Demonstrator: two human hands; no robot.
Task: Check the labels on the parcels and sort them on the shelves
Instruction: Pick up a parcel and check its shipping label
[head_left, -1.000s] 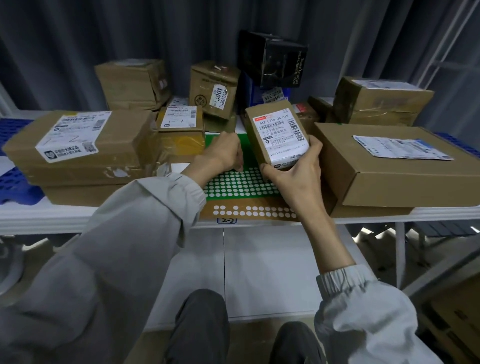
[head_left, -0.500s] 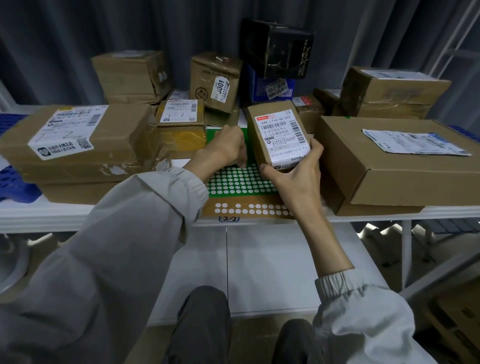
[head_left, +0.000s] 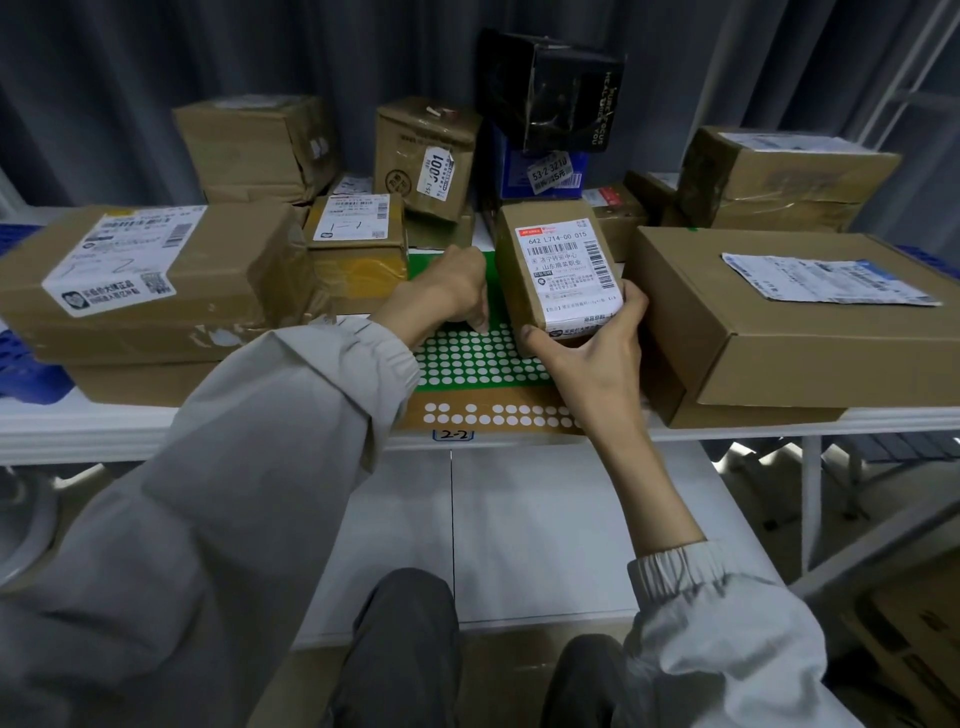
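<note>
On the white shelf (head_left: 78, 431), above a green mat (head_left: 483, 358) dotted with white circles, a small brown parcel (head_left: 519, 280) is gripped at its near end by the right hand (head_left: 587, 358), thumb on the left edge and fingers curled round the right side, its white label (head_left: 566, 267) turned upward. The left hand (head_left: 452, 291) is seen just left of the parcel with fingers curled downward over the mat; whether anything is held in it cannot be told. The parcel is flanked by a large flat carton (head_left: 810, 343) on the right and a taped carton (head_left: 156, 280) well to the left.
</note>
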